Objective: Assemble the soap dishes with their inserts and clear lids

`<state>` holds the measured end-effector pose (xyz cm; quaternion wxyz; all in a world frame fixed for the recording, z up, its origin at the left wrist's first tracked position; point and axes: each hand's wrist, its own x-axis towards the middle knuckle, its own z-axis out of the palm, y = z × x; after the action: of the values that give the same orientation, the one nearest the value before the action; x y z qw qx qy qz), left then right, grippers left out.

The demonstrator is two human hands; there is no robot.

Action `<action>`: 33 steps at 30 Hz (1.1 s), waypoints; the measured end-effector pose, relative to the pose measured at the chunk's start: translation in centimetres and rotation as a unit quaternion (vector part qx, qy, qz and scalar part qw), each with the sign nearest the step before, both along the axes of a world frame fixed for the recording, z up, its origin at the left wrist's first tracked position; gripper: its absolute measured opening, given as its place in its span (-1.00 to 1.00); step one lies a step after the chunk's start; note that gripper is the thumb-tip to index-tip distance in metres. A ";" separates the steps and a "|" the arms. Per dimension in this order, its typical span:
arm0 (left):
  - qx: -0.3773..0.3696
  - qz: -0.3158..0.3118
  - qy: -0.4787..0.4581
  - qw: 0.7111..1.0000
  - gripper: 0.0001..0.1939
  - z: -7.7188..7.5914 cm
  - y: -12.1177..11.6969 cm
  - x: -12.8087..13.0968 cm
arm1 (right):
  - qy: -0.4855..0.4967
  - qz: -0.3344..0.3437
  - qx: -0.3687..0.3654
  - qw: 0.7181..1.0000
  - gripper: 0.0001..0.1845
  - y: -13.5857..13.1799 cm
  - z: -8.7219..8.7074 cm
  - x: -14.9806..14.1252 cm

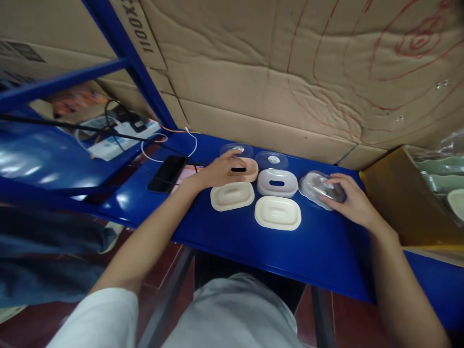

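On the blue table (253, 241) my left hand (221, 170) rests with its fingers curled over a peach soap dish (250, 167). Behind that dish lies a clear lid (237, 148). My right hand (351, 200) grips another clear lid (319, 189), tilted on the table at the right. Between the hands stand a grey-white soap dish (277, 182) with a clear lid (271, 159) behind it. Two cream trays (232, 196) (278, 212) lie in front.
A black phone (167, 173) and white cable (188, 145) lie at the table's left. A power strip (123, 133) sits beyond. A cardboard box (398, 193) with green dishes (440, 174) stands at the right. Cardboard sheets (290, 72) line the back. A person's jeans (47, 256) show at the left.
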<state>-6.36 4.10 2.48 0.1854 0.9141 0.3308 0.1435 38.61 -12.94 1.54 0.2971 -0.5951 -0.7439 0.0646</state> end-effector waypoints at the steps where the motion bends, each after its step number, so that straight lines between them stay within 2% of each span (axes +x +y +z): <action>1: 0.000 0.001 0.001 1.000 -0.49 0.0 -0.1 -0.1 | 0.014 0.003 -0.009 1.000 -0.44 0.2 0.3 0.4; 5: -0.021 -0.006 0.008 1.000 -0.55 0.2 -0.2 -0.4 | 0.035 0.004 -0.022 0.999 -0.44 2.3 1.9 1.6; 9: -0.046 -0.046 0.015 0.998 -0.62 0.7 -0.7 -0.4 | 0.017 0.019 -0.040 0.999 -0.44 6.4 2.8 1.3; 14: -0.020 -0.007 0.016 1.000 -0.60 0.5 -0.9 -0.4 | 0.014 0.075 -0.077 0.994 -0.43 11.0 2.0 0.4; 18: 0.001 0.012 0.017 1.000 -0.63 -0.3 -0.1 -0.8 | 0.013 0.094 -0.086 0.992 -0.44 12.5 1.1 0.2; 21: 0.007 0.012 0.014 1.000 -0.65 -1.2 -0.1 -1.2 | 0.009 0.098 -0.097 0.990 -0.45 12.4 0.8 0.1; 24: 0.017 0.014 0.008 1.000 -0.65 -2.0 -0.9 -1.2 | -0.003 0.090 -0.118 0.989 -0.48 11.7 1.3 -0.1; 29: 0.104 0.044 0.018 0.993 -0.56 -2.7 -2.8 -1.0 | -0.016 0.038 -0.149 0.988 -0.53 8.5 4.0 -0.1; 33: 0.151 0.020 0.043 0.987 -0.48 -2.7 -3.5 -1.0 | -0.073 0.025 -0.260 0.963 -0.32 5.0 6.1 -1.5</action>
<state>-7.34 0.59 -0.17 0.0281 0.9301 0.3312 0.1564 37.10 -7.92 7.60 0.0753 -0.6363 -0.7358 0.2195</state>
